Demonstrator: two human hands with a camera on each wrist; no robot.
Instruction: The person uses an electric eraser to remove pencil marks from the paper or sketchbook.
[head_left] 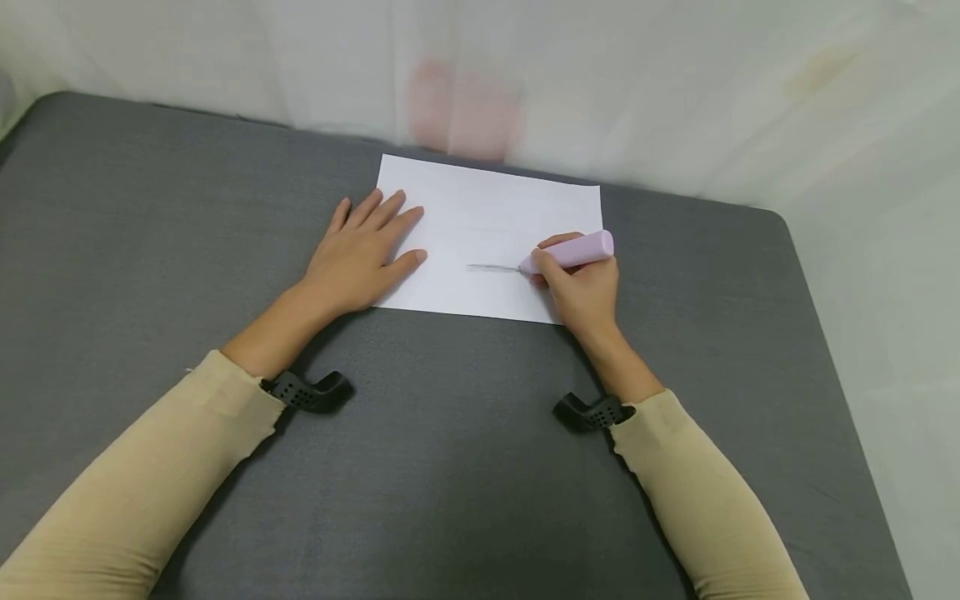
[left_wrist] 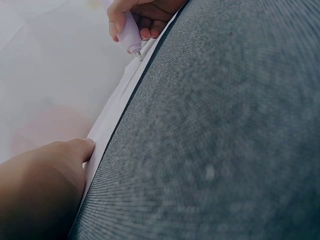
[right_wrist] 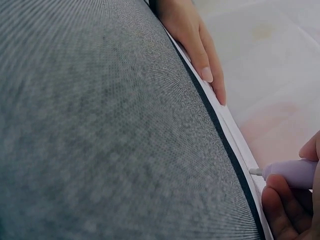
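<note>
The white sheet is viewed from above and forward by the head camera. It is skimmed edge-on, close to the grey tabletop, by both wrist cameras, facing each other.

Soft, even light fills the head view, bright without hard glare; the white sheet of paper is close to washed out, and the pale curtain at the far side is diffuse, with a blurred pink patch showing through it. Shadows are faint and short, lying beneath the forearms on the near part of the grey tabletop. The head view is fairly sharp, with slight bending of the tabletop's edges toward the corners. Both wrist views are darker and softer: the nearby fabric weave is out of focus, the left hand is a dim blur, and the backgrounds are hazy.
</note>
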